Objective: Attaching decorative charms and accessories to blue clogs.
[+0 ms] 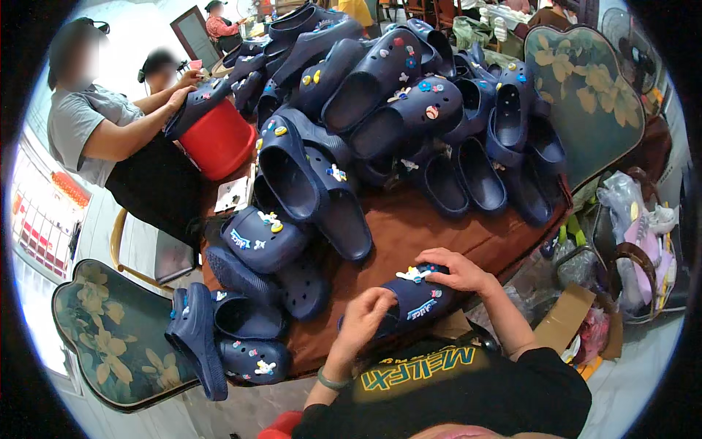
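Note:
A navy clog (pixel 431 309) lies at the table's near edge in front of me, a blue-and-white name charm, a white figure charm (pixel 412 274) and small round charms on its upper. My right hand (pixel 457 272) grips the toe part from above, thumb and fingers bent over it beside the white charm. With its fingers curled together, my left hand (pixel 371 314) closes on the rim of the clog's foot opening; its fingertips are partly hidden. Left of my hands sits another navy clog (pixel 256 245) with similar charms.
A large pile of navy clogs (pixel 387 95) covers the far side of the brown-covered table (pixel 395 241). Several more clogs lie at the left corner. Across the table a person (pixel 110 132) handles a clog over a red bucket (pixel 217 143). Floral chair backs (pixel 585 102) flank the table; a cardboard box (pixel 574 314) stands right.

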Available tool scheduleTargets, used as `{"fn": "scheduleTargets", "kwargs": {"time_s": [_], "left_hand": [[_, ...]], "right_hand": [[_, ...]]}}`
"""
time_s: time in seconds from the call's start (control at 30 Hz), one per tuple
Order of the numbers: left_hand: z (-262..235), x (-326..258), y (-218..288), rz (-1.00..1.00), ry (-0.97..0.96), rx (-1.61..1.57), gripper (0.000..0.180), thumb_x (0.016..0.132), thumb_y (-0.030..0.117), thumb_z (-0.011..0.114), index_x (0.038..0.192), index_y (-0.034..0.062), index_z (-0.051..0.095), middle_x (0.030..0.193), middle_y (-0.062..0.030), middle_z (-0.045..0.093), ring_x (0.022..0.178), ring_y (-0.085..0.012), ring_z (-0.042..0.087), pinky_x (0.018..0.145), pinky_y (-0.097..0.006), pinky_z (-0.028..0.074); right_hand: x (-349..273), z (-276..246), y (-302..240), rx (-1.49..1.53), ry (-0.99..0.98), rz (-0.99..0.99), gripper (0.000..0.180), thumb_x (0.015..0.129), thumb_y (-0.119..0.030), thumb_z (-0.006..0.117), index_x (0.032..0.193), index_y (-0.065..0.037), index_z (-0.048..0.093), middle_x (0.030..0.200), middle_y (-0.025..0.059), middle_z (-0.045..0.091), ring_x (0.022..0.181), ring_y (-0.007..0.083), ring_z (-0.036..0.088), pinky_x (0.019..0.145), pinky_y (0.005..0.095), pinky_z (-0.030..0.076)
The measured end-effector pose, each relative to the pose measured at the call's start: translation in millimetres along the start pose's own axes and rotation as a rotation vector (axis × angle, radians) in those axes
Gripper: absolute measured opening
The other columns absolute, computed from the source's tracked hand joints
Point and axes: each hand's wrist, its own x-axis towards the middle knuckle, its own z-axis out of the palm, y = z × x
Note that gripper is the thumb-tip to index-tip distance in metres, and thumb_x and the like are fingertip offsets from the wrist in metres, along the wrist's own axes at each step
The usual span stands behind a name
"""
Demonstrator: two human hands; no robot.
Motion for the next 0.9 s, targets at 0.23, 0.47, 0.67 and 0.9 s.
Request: {"fn": "scheduleTargets", "kwargs": {"time_s": [0.23, 0.47, 0.67, 0.9], "left_hand": [[17, 20, -19, -0.057, 0.015, -0.231, 0.019, 0.090, 0.018, 0.068, 0.088, 0.0061, 0.053, 0.076, 0.0044, 0.055, 0.070, -0.0061, 0.052, 0.063, -0.021, 0.042], [14, 12, -31, -0.127, 0.012, -0.031, 0.025, 0.089, 0.025, 0.070, 0.086, 0.0040, 0.057, 0.073, 0.0035, 0.055, 0.064, -0.0052, 0.047, 0.057, -0.022, 0.039], [35, 11, -20, -0.144, -0.022, -0.190, 0.035, 0.096, 0.032, 0.056, 0.092, -0.0024, 0.062, 0.080, -0.0027, 0.060, 0.075, -0.0114, 0.053, 0.067, -0.029, 0.043], [29, 17, -19, -0.259, -0.162, -0.088, 0.037, 0.096, 0.030, 0.049, 0.107, -0.0030, 0.060, 0.100, -0.0074, 0.062, 0.090, -0.0156, 0.055, 0.081, -0.030, 0.043]], "right_hand": [[6, 9, -2, -0.023, 0.043, 0.017, 0.022, 0.090, -0.012, 0.059, 0.110, -0.005, 0.065, 0.111, 0.0092, 0.065, 0.110, 0.0273, 0.056, 0.097, 0.0370, 0.043], [14, 4, -4, -0.147, -0.032, -0.029, 0.019, 0.093, -0.017, 0.055, 0.107, -0.006, 0.064, 0.103, 0.0083, 0.065, 0.101, 0.0283, 0.057, 0.090, 0.0370, 0.045], [16, 1, -10, -0.233, -0.154, -0.095, 0.034, 0.093, -0.028, 0.056, 0.122, -0.009, 0.055, 0.115, 0.0099, 0.059, 0.102, 0.0288, 0.054, 0.091, 0.0390, 0.044], [40, -3, -9, -0.346, -0.314, -0.177, 0.036, 0.092, -0.037, 0.056, 0.115, -0.009, 0.060, 0.109, 0.0094, 0.058, 0.102, 0.0287, 0.052, 0.089, 0.0418, 0.042]]}}
